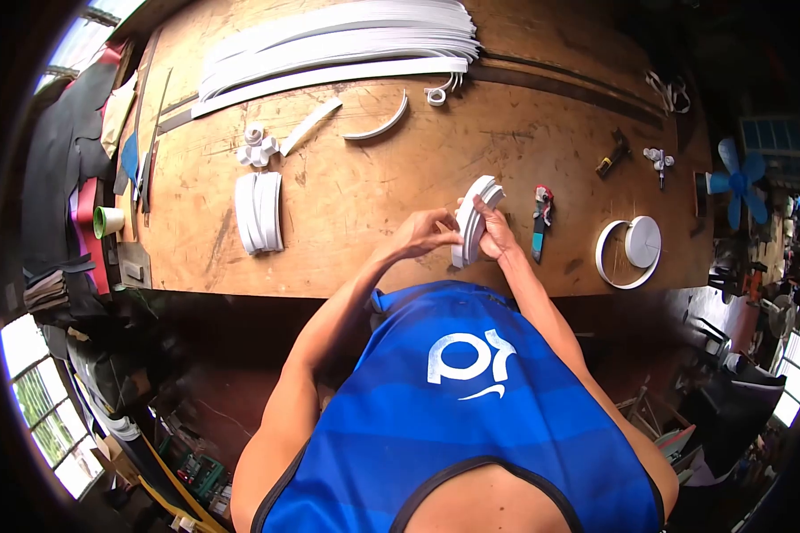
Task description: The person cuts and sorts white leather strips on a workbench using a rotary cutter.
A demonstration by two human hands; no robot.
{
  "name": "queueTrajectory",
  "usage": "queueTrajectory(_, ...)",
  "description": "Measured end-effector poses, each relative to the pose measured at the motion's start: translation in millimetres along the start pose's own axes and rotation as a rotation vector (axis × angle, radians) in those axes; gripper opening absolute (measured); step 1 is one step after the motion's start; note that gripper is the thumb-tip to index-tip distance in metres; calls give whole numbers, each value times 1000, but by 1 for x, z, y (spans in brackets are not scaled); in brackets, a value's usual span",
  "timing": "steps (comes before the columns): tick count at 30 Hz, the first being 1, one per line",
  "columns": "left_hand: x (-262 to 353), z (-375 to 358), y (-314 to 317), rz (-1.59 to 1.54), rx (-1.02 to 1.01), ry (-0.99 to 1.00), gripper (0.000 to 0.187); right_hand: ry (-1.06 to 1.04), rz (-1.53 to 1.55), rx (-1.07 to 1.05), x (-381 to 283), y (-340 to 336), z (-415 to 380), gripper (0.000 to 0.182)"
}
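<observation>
A short, curved bundle of white strips [469,233] is held upright over the near part of the workbench. My right hand [497,235] is closed round its right side, thumb across the strips. On the left side, my left hand [428,234] has bent fingers whose tips pinch at the bundle's edge; exactly which strip they touch is hard to see. Just right of my right hand lies a teal and red cutter [540,224]. Farther left rests a similar stack of short white strips [259,213].
Long white strips [338,40] lie across the bench's far side. Curled offcuts [256,147] and a curved strip [378,129] are nearer. At right are a white roll [643,242], a dark yellow-marked tool [612,154] and a blue fan [738,181]. A green-white cup [108,221] stands left.
</observation>
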State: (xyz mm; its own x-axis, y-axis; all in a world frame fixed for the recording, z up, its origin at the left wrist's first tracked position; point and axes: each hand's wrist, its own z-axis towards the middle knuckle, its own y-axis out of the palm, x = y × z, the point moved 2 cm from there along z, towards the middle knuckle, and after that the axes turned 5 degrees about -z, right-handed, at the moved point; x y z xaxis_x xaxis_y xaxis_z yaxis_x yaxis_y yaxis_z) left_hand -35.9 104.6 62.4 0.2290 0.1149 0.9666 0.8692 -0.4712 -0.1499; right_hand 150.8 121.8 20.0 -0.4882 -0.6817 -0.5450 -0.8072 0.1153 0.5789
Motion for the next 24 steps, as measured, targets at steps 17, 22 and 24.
queueTrajectory(17, -65, 76, -184, 468, 470, -177, 21, 13, -81, 82, -11, -10, -18, 46)
queueTrajectory(22, -58, 41, -230, 168, 470, -158, 27, 67, -115, 58, -6, -3, -13, 47)
queueTrajectory(24, -49, 33, -228, 46, 476, -170, 27, 69, -117, 36, -6, 2, -8, 47)
